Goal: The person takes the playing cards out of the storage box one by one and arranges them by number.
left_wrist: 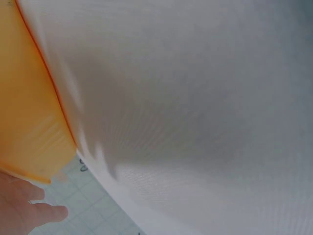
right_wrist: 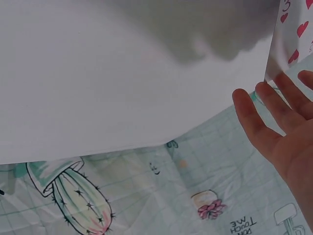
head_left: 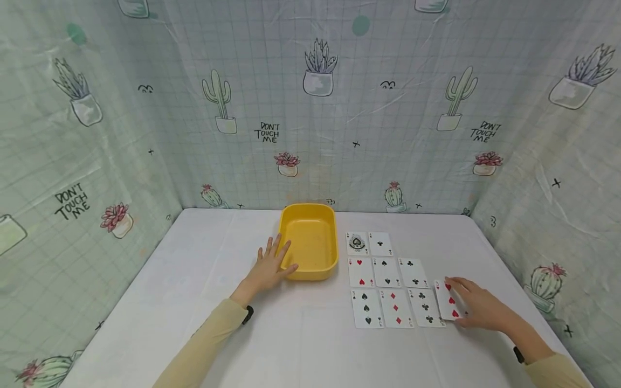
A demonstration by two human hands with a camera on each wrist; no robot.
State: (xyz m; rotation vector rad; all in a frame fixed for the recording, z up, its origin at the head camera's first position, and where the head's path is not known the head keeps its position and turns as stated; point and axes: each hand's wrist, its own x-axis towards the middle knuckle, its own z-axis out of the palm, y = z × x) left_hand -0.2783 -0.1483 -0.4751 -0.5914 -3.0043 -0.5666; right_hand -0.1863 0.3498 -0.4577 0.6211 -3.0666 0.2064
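Observation:
With spread fingers, my left hand touches the left wall of a yellow plastic tray; the left wrist view catches the tray's side and part of that hand. On the right, my right hand holds a three of hearts by its edges between thumb and fingers. The card is slightly tilted, and its lower left corner overlaps the three of clubs. In the right wrist view this card's red hearts show beside the fingertips. Left of it in the same row lie a three of diamonds and a three of spades.
Behind that row lie a two of hearts, a two of spades and a two of clubs. Farther back are the ace of spades and ace of clubs. A cactus-print cloth walls the white table.

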